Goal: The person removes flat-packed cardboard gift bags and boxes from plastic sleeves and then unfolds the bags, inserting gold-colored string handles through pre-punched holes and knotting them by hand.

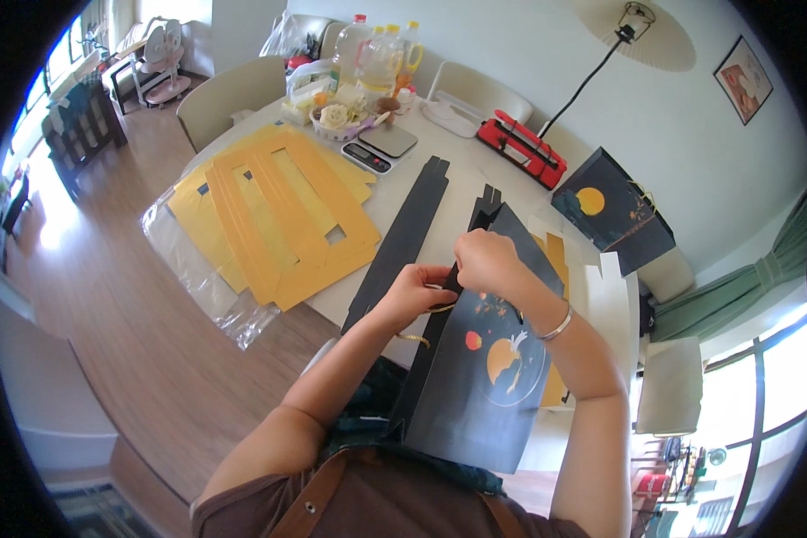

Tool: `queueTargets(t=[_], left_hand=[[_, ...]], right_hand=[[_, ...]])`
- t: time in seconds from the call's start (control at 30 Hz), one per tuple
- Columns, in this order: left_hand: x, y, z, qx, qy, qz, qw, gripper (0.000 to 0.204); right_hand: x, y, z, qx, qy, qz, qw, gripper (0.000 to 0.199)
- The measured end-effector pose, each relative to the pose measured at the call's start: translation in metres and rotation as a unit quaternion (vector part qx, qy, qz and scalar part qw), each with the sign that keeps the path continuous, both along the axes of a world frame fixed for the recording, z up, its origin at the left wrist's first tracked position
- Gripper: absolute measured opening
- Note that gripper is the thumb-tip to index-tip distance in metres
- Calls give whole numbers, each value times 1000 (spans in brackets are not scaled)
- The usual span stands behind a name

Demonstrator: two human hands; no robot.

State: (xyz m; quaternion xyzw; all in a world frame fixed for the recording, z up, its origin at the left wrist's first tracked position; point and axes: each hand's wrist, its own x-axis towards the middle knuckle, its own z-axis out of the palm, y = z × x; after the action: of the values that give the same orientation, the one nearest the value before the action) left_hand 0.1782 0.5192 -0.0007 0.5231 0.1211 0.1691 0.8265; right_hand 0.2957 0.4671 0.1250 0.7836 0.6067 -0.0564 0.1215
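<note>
A dark blue paper gift bag (462, 403) printed with an orange moon, a white figure and a red lantern leans between my body and the table edge. My left hand (412, 294) is closed at the bag's black side edge, its fingertips pinching by a gold cord (412, 339) whose loose end curls below the hand. My right hand (489, 260) is curled into a fist over the same edge, just above and right of the left. Whatever lies inside its fingers is hidden. Left of the bag lies a long folded black card strip (402, 238).
Yellow die-cut card sheets (332, 211) lie on clear plastic wrap (172, 240) at the table's left. A kitchen scale (368, 157), bottles (381, 63) and a red case (522, 154) stand farther back. Another dark printed bag (614, 202) stands at the right.
</note>
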Motion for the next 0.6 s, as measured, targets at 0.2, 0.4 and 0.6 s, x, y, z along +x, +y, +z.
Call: queueTargets(t=[0.2, 0.4, 0.6], left_hand=[[5, 3, -11, 91, -21, 21, 995, 32], [6, 16, -23, -176, -33, -10, 984, 24], [14, -6, -37, -92, -40, 29, 995, 20]], right_hand=[[-8, -6, -18, 42, -25, 22, 999, 11], [5, -13, -12, 92, 110, -9, 990, 11], [-1, -12, 4, 30, 149, -30, 988, 20]])
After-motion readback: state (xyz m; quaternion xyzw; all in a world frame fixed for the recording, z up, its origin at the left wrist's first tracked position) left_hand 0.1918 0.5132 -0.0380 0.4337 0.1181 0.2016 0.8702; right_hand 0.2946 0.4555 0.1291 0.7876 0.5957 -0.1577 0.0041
